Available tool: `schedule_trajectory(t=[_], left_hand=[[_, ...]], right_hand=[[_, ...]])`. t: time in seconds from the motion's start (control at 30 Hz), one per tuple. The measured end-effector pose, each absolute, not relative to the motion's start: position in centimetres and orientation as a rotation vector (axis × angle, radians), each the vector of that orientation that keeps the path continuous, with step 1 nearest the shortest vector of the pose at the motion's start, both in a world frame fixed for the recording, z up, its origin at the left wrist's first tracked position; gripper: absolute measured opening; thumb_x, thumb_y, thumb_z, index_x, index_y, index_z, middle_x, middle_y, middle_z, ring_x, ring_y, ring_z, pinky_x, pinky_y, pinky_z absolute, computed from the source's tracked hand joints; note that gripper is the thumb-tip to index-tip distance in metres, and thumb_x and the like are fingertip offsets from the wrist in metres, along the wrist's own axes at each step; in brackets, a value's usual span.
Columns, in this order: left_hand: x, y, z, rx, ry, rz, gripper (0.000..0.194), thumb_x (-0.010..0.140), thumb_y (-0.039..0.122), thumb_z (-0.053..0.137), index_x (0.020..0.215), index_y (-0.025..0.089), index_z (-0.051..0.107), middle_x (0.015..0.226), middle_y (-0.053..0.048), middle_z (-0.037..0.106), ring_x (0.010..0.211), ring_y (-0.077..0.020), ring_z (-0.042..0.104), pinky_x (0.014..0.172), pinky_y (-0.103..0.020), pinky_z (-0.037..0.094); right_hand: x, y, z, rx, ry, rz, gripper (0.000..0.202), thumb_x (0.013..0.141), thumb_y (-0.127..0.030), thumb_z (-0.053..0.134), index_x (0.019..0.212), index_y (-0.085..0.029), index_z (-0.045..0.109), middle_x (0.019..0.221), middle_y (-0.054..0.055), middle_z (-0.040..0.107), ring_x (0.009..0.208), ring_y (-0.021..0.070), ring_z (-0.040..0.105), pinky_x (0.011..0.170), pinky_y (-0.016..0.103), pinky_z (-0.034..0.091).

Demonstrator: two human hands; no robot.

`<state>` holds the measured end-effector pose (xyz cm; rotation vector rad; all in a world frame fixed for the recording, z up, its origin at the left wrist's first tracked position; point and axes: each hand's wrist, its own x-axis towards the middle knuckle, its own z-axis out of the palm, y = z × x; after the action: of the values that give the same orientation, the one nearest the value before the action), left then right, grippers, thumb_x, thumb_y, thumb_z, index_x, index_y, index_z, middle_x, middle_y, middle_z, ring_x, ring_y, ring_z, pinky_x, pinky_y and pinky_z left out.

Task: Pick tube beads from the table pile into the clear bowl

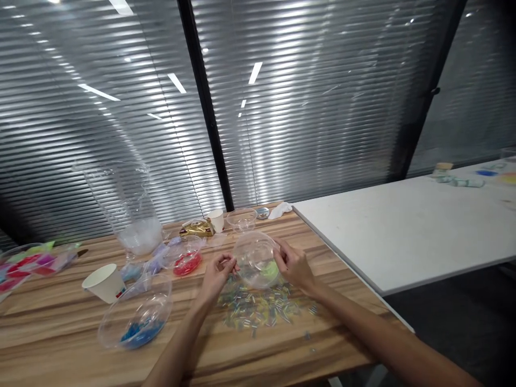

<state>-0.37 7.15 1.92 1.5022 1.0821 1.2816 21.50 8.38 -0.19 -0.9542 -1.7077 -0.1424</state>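
Observation:
A clear plastic bowl [256,260] with some yellow-green pieces in it is in front of me, above the wooden table. My right hand [293,264] pinches its right rim between thumb and fingers. On the bowl's left side, my left hand [221,271] has its thumb and fingertips pressed together at the rim; whether they grip the rim or a small piece is too small to tell. Many small clear, yellow and bluish tube-like pieces [258,309] lie spread on the table just below the bowl.
On the wooden table [226,355] stand a bowl with blue pieces [141,330], a paper cup [105,284], a bowl with red pieces [187,263], a gold packet [197,228] and a tall clear bag [139,231]. A white table [403,231] adjoins at right.

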Motion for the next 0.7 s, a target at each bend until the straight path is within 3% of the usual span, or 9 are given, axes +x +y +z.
schedule_trajectory(t=[0.27,0.5,0.7], left_hand=[[1.0,6.2,1.5,1.883,1.105,1.317,0.018,0.078,0.033,0.059,0.073,0.016,0.060,0.069,-0.002,0.056,0.062,-0.0149,0.052,0.059,-0.025,0.041],[0.6,6.7,1.3,1.784,1.099,1.420,0.023,0.081,0.038,0.058,0.078,0.015,0.057,0.061,-0.001,0.059,0.054,-0.0149,0.054,0.054,-0.025,0.044],[0.8,6.9,0.9,1.646,1.134,1.354,0.036,0.073,0.050,0.066,0.076,0.015,0.058,0.058,0.000,0.058,0.055,-0.0155,0.056,0.055,-0.025,0.045]], right_hand=[[20.5,7.8,-0.2,-0.879,-1.748,-0.180,0.032,0.090,-0.020,0.041,0.112,-0.008,0.061,0.060,0.001,0.062,0.045,0.0119,0.052,0.050,0.022,0.042],[19.9,7.6,-0.7,-0.755,-1.792,-0.288,0.038,0.092,-0.018,0.040,0.127,-0.012,0.052,0.059,0.000,0.063,0.042,0.0106,0.051,0.048,0.021,0.041],[20.0,7.7,-0.6,-0.746,-1.825,-0.326,0.038,0.091,-0.016,0.041,0.126,-0.011,0.052,0.058,0.001,0.063,0.045,0.0114,0.054,0.051,0.021,0.044]])
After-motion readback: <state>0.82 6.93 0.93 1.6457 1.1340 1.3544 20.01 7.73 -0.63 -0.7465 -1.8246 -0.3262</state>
